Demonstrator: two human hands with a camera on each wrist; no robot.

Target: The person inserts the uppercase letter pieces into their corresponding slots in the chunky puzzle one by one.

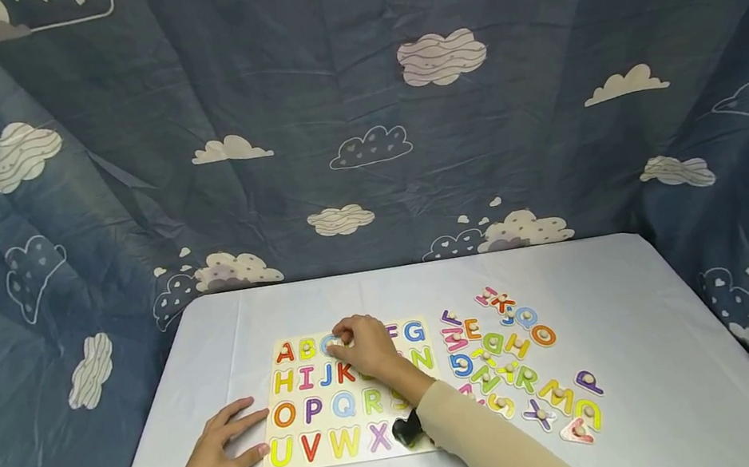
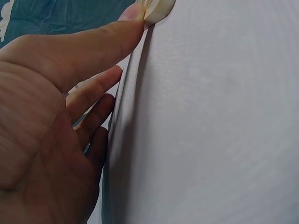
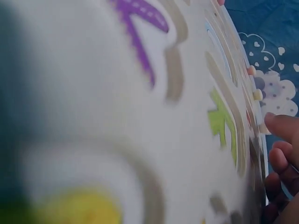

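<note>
Right hand [image 3: 284,156]: right edge
Pale flat letter board [image 3: 154,121]: centre
Purple letter [image 3: 135,44]: upper middle
Lime-green letter [image 3: 216,122]: right of centre
Blurred yellow shape [image 3: 84,207]: lower left

Cream letter board [image 1: 327,408] lying flat, coloured letters in rows; left hand [image 1: 215,460] touching left edge. Right hand [image 1: 370,347] at top-row blue C [image 1: 327,345], perhaps pinching it. Loose knobbed letters [image 1: 493,342] scattered rightward, some overlapping.

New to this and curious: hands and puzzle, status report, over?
Left hand at left edge of letter board. Right hand over top row, by the C; grip unclear. Loose letters right of board. Right sleeve hides board's lower right corner.
</note>
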